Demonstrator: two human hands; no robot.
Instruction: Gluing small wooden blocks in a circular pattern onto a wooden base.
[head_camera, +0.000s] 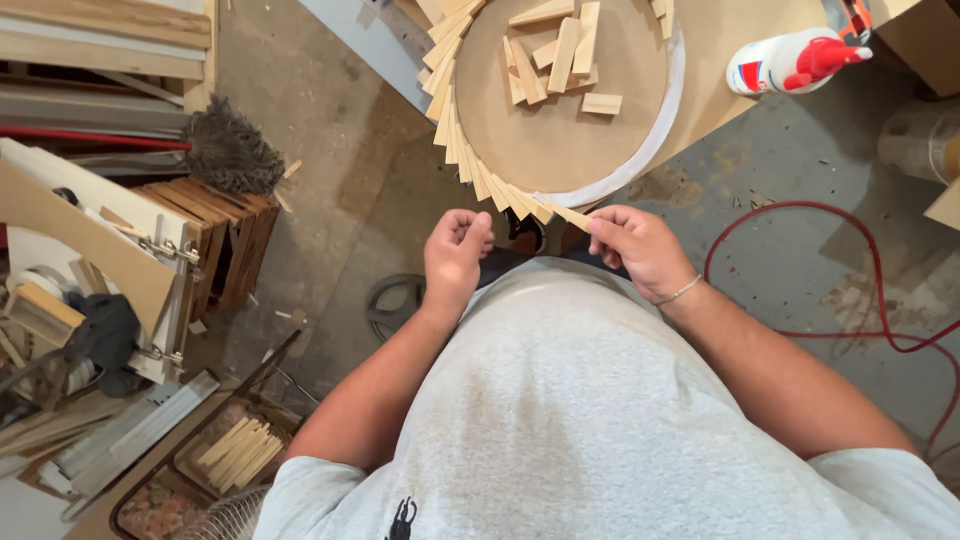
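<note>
Nearest the camera is the person's grey T-shirt, with both bare forearms reaching forward from it. The left hand is loosely curled, its fingertips drawn together near the thumb; whether it pinches anything is too small to tell. The right hand, with a thin bracelet at the wrist, pinches the end of a small wooden strip between thumb and fingers. That strip lies at the near edge of the round wooden disc, touching the last of the strips fanned side by side around the disc's left and near rim. A white band shows along the disc's right rim. A loose pile of short wooden pieces lies on the disc further in. The disc sits on the bench, where a white glue bottle with a red nozzle lies on its side to the right. On the concrete floor, a red hose loops at the right, and wooden crates and scrap boards stand at the left.
</note>
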